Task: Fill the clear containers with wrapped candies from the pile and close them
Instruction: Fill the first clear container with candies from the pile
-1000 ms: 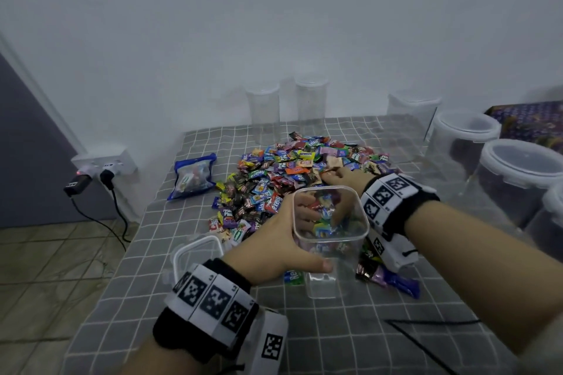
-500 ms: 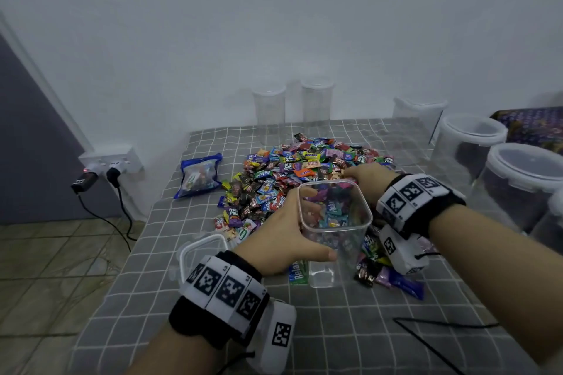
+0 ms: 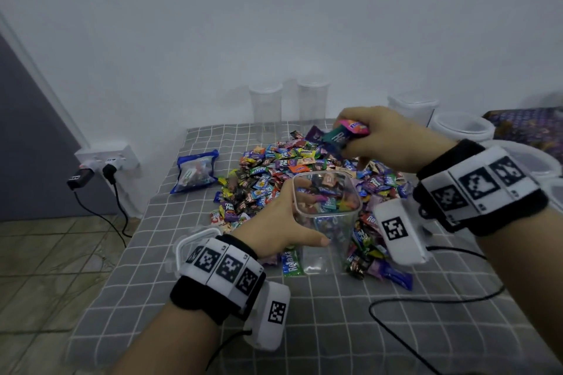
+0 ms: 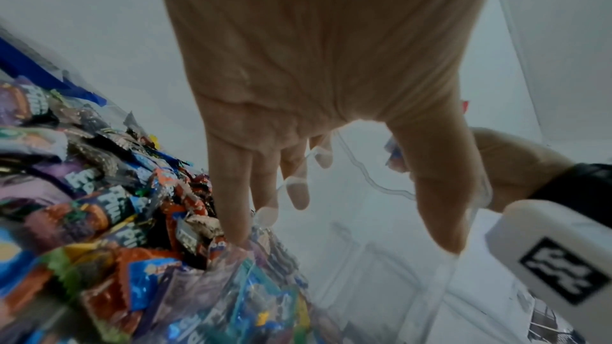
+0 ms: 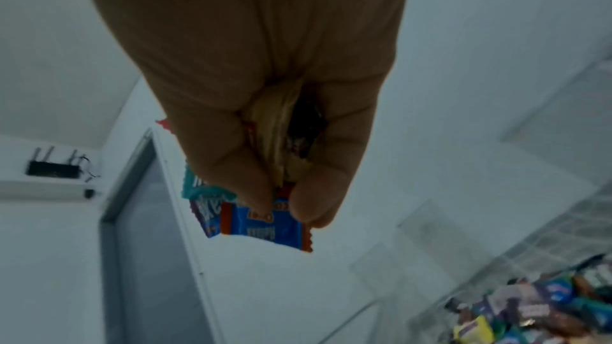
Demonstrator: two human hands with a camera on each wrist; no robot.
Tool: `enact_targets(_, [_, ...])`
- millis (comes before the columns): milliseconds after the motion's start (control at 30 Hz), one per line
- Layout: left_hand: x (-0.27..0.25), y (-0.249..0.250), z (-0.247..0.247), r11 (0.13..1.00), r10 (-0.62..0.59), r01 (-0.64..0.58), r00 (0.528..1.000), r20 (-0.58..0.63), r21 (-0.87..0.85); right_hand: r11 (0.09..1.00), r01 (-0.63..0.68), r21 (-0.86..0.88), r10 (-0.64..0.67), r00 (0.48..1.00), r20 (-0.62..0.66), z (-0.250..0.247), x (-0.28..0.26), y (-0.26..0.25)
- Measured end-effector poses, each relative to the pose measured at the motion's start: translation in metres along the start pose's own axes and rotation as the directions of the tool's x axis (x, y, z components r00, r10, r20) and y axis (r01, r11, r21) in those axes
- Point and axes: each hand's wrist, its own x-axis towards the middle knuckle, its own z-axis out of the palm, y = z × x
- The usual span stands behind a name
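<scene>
A clear square container (image 3: 327, 222) stands open on the grey checked tablecloth (image 3: 320, 313), at the near edge of a big pile of wrapped candies (image 3: 304, 167). My left hand (image 3: 283, 219) grips its left wall, fingers (image 4: 232, 192) over the rim and thumb across the front. My right hand (image 3: 380, 137) hovers above the pile behind the container, clutching a handful of candies (image 3: 341, 134); in the right wrist view blue and teal wrappers (image 5: 261, 224) poke out below the curled fingers (image 5: 311, 192). The container's lower part looks bare.
A clear lid (image 3: 195, 240) lies left of my left wrist. Two tall clear containers (image 3: 289, 106) stand at the back by the wall, and several lidded round ones (image 3: 460, 125) crowd the right side. A blue candy bag (image 3: 195, 170) lies at the left. A black cable (image 3: 411, 301) crosses the cloth.
My right hand has risen from the pile behind the container with a handful of candies. My left hand keeps its grip on the container.
</scene>
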Motion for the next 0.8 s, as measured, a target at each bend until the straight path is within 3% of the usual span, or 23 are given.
enact_targets(67, [-0.001,-0.001,0.001,1.0,0.006,-0.006,1.0,-0.002,-0.004,0.998,0.016,-0.061,-0.011,0.996,0.085,0.006,-0.007,-0.008])
enact_targets(167, [-0.001,-0.003,0.001,1.0,0.007,-0.007,1.0,-0.005,-0.014,0.956,0.044,-0.292,0.02,0.977,0.213,0.017,-0.013,-0.015])
enact_targets(300, [-0.001,-0.002,0.001,0.999,0.021,-0.021,1.0,-0.005,-0.035,0.878,0.072,-0.473,0.042,0.973,0.227,0.028,-0.013,-0.018])
enact_targets(800, [-0.001,-0.004,-0.001,0.999,0.005,-0.005,1.0,0.012,-0.051,0.919,0.063,-0.389,0.019,0.979,0.204,0.04,-0.015,-0.022])
